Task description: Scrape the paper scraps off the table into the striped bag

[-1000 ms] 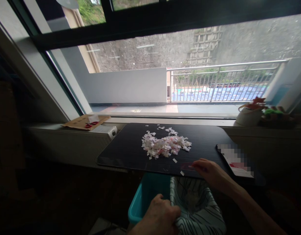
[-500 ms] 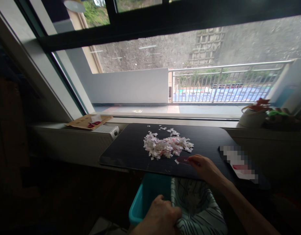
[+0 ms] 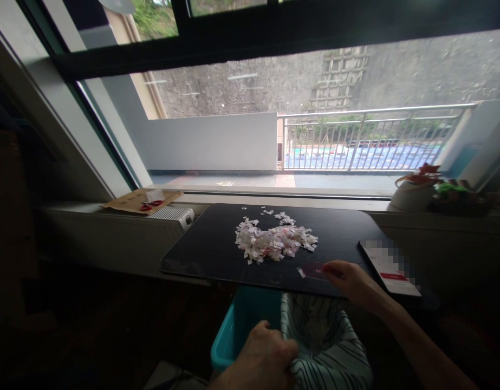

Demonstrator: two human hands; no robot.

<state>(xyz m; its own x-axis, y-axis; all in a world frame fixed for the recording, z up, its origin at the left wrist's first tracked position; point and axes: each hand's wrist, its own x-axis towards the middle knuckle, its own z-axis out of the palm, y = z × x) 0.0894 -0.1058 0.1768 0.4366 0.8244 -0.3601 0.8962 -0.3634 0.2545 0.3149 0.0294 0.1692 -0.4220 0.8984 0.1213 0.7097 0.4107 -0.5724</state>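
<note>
A heap of small white paper scraps (image 3: 270,241) lies on the black tabletop (image 3: 201,244). My right hand (image 3: 347,279) pinches a thin, see-through reddish piece (image 3: 312,271) at its right end, low over or on the table near the front edge; its exact kind is unclear. One white scrap (image 3: 301,272) lies at that piece's left end. Below the table edge, my left hand (image 3: 268,352) is closed on the near-left rim of a bin liner with dark stripes (image 3: 335,360). Bits of paper are dimly visible inside the liner. A turquoise bin (image 3: 225,336) stands beside it, partly behind my left hand.
A phone (image 3: 391,271) lies at the table's right side. On the sill at left are a brown envelope (image 3: 123,203) and red-handled scissors (image 3: 151,205), by a white radiator (image 3: 172,215). A white pot (image 3: 412,195) stands at the right, below the window.
My right hand has shifted a little to the right with the reddish piece, and the single scrap at its end has moved the same way. The left hand keeps its grip on the liner.
</note>
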